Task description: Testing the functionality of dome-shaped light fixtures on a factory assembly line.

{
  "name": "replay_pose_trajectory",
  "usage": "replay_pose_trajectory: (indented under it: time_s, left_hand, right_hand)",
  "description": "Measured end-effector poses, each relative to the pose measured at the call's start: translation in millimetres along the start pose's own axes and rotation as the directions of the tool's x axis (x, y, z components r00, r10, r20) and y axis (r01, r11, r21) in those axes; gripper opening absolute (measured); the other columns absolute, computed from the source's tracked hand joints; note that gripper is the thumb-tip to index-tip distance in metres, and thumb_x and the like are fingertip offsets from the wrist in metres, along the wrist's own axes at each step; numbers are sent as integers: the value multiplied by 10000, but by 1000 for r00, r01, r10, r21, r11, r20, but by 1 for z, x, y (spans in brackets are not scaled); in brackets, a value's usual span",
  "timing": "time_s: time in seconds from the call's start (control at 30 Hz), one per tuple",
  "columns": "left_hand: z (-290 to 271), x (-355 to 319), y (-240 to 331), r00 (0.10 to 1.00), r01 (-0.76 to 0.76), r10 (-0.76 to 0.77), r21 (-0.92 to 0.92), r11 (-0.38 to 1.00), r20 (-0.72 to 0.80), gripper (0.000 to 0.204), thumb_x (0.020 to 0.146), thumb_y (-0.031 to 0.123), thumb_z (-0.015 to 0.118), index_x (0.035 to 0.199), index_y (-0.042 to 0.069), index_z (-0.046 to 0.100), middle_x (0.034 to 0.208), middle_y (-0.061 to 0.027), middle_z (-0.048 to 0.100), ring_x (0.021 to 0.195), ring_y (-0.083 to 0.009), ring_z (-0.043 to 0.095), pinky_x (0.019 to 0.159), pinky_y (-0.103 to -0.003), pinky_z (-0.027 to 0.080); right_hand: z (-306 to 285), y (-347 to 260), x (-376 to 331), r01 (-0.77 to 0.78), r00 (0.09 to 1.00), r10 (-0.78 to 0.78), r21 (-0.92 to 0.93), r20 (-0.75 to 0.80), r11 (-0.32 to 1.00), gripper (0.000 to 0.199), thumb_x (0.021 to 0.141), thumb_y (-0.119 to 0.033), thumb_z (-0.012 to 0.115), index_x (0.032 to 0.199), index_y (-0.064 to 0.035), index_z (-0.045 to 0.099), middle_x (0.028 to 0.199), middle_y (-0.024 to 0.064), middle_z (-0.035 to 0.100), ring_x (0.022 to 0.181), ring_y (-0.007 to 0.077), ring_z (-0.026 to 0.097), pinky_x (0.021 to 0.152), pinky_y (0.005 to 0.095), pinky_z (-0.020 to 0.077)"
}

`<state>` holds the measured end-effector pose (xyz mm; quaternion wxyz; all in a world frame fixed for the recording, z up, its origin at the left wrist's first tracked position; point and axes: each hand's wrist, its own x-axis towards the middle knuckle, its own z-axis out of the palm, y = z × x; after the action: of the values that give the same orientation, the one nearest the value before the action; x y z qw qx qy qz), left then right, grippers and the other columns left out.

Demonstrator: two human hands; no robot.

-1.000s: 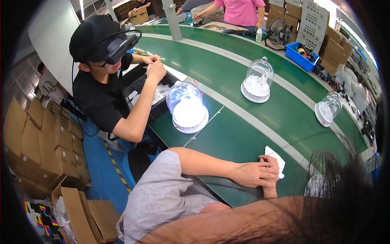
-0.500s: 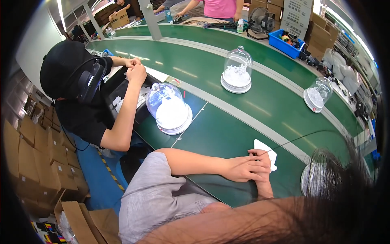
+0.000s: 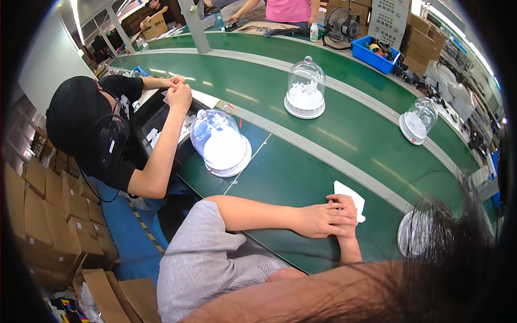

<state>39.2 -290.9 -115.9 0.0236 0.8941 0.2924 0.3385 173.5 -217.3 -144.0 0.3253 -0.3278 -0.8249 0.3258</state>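
My left hand (image 3: 323, 219) lies across the back of my right hand, its fingers stretched out and holding nothing. Beneath it, my right hand (image 3: 346, 207) rests on the green worktop (image 3: 291, 188), fingers loosely bent and partly covered. A crumpled white cloth or tissue (image 3: 355, 200) sits right beside the right fingers; no grip on it shows. To the left stands a brightly lit glass dome (image 3: 223, 145) on a round white base. Farther right, another dome with a white base (image 3: 417, 237) is partly hidden by dark hair.
Beyond the worktop's metal rail, a green conveyor belt (image 3: 242, 81) carries a clear dome (image 3: 305, 91) and a tilted-looking one (image 3: 418, 121). At left, a co-worker in black (image 3: 86, 118) works over a black tray (image 3: 148, 121). Stacked cartons (image 3: 81, 231) line the floor behind.
My hands stay stacked in the same place. The view has shifted slightly, and the co-worker's head has dipped lower and turned. The nearer dome on the belt appears a little farther left.
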Motion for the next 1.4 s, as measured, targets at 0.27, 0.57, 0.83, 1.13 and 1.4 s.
replay_pose_trajectory:
  time_s: [0.27,0.57,0.83,1.13,1.4]
  left_hand:
    - [-6,-2,0,999,22,-20,-64,998,31,486,750,92,603,1223,195,557,1395,-82,430,1226,-319,438,1013,-472,356]
    - [-47,29,-40,890,412,-450,-288,864,-77,485,822,55,602,1296,63,500,1391,-164,435,1348,-338,341,1095,-402,312]
    - [-161,64,-245,468,740,-290,191,644,-835,584,866,214,562,1379,32,348,1418,-265,351,1339,-393,323,1100,-494,241]
    - [-210,39,-305,353,916,-634,114,385,-689,327,908,253,512,1204,119,553,1188,-114,605,1161,-282,539,1043,-516,304]
    - [-200,73,-192,683,642,-234,414,645,-692,275,787,262,710,998,89,682,1140,-136,640,1158,-298,544,988,-430,384]
  right_hand:
    - [-5,-9,12,-140,975,121,92,186,986,120,796,-52,624,903,-47,680,900,111,633,852,255,591,742,328,486]
    - [-4,0,-2,25,998,-27,-37,-56,999,151,791,-27,646,938,-48,627,927,105,626,861,262,581,778,360,475]
    - [-17,-27,4,70,968,-124,-240,-220,968,303,757,-15,634,1053,-73,607,1146,104,573,1138,316,483,983,420,377]
    - [-10,-31,13,105,950,-125,-83,-286,991,269,781,-7,611,1048,-40,600,1118,127,595,1079,319,536,953,390,417]
    - [-9,-25,9,-34,984,108,442,-142,896,392,886,6,534,1274,-32,493,1252,127,532,1162,209,526,984,333,441]
